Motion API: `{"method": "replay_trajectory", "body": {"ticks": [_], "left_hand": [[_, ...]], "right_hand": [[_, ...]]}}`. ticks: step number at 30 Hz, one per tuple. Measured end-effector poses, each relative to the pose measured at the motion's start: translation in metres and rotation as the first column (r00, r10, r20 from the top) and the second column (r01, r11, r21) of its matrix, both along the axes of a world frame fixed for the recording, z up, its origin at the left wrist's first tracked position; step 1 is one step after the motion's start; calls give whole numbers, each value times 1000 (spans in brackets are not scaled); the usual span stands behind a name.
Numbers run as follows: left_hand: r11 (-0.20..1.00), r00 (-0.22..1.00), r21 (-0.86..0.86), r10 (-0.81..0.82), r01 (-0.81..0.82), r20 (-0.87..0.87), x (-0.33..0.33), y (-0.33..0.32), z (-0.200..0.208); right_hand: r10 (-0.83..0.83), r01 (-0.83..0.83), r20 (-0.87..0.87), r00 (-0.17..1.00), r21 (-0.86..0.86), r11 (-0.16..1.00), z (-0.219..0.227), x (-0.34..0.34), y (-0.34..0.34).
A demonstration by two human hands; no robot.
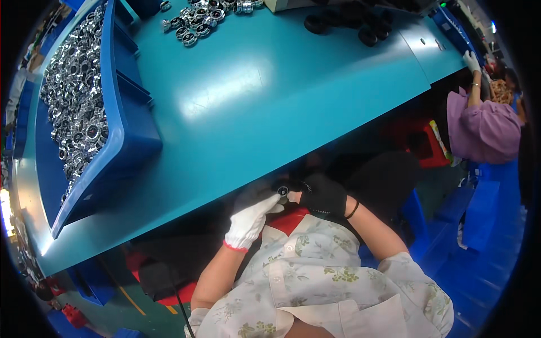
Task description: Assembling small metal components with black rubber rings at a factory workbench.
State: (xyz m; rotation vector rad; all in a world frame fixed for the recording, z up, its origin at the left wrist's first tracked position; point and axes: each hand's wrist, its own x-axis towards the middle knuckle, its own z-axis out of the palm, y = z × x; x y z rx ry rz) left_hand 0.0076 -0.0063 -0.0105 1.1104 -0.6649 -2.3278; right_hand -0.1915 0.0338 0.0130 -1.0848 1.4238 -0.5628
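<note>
My left hand [251, 218], in a white glove, and my right hand [322, 194], in a black glove, meet below the front edge of the teal table [270, 96], over my lap. Between their fingertips sits a small round black and silver part [283, 190]; both hands touch it. A blue bin [121, 141] full of shiny silver round parts [73, 96] stands on the table's left side.
Loose silver parts [200, 17] and black rings [349, 22] lie at the table's far edge. Another person in a purple top [482, 127] with a white glove works at the right. Blue crates [479, 214] stand on the floor at the right.
</note>
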Motion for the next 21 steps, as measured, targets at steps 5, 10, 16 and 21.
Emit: {"method": "replay_trajectory", "body": {"ticks": [5, 10, 16, 21], "left_hand": [[999, 999, -34, 39, -38, 18, -1, 3, 9], [999, 999, 0, 49, -49, 9, -1, 4, 4], [999, 995, -22, -45, 47, 86, -3, 3, 12], [999, 1000, 41, 23, -23, -12, -1, 6, 1]], "right_hand": [[125, -124, -69, 990, 14, 992, 6, -2, 2], [-55, 52, -27, 998, -108, 993, -12, 2, 14], [251, -322, -357, 900, -158, 933, 7, 5, 7], [121, -201, -257, 959, -314, 928, 4, 4, 14]]}}
